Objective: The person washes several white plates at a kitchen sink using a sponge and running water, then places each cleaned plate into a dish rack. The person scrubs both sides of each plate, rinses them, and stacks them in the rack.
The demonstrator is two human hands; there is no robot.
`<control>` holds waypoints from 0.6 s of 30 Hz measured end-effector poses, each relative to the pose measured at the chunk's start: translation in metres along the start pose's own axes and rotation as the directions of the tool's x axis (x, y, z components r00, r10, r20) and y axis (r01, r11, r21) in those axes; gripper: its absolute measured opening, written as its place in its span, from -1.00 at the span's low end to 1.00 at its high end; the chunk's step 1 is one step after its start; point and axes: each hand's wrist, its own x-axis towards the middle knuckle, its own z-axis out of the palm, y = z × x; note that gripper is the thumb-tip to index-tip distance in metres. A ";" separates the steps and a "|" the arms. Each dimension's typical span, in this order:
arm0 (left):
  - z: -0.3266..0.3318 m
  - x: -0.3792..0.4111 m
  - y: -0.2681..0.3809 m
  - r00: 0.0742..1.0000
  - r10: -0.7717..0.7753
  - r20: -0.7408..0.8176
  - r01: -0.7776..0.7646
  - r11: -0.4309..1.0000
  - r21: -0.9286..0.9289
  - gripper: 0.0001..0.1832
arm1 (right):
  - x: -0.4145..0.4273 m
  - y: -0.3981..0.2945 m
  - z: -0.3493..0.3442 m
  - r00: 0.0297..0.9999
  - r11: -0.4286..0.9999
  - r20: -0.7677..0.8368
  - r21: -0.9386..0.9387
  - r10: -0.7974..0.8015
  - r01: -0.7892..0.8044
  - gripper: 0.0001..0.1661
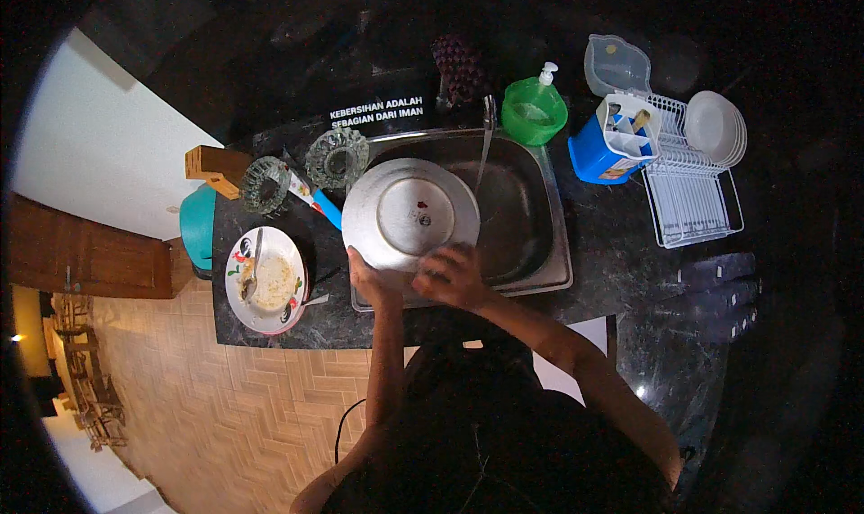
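Note:
A white plate (pixel 358 207) is tilted up over the left part of the steel sink (pixel 520 217), its underside with a foot ring and a small mark facing me. My left hand (pixel 375 282) grips its lower left rim, thumb on the underside. Against the lower right edge of the plate is my right hand (pixel 451 275), fingers curled and blurred; whether something lies under them is hidden. A slim metal tap (pixel 485 143) reaches over the basin just right of the plate.
Left of the sink are a rooster-patterned plate (pixel 280 254) with food remains and a spoon (pixel 257 261), two glass bowls (pixel 264 185) and a blue-handled utensil (pixel 327 209). Rightward stand a green soap dispenser (pixel 535 112), a blue cutlery holder (pixel 599 151) and a dish rack (pixel 692 207).

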 end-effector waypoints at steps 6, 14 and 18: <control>0.003 0.002 0.002 0.991 0.123 0.062 -0.135 0.953 0.270 -0.53 | 0.037 -0.001 0.012 0.983 0.983 0.125 0.142 -0.131 0.113 -0.79; 0.009 -0.021 0.000 0.972 0.106 0.210 -0.163 0.948 0.275 -0.50 | 0.126 0.031 0.038 0.988 0.986 0.132 0.128 0.085 -0.102 -0.81; 0.008 -0.025 0.003 0.980 0.088 0.176 -0.126 0.968 0.218 -0.46 | 0.113 0.094 0.059 0.930 0.919 0.111 0.151 0.350 -0.363 -0.80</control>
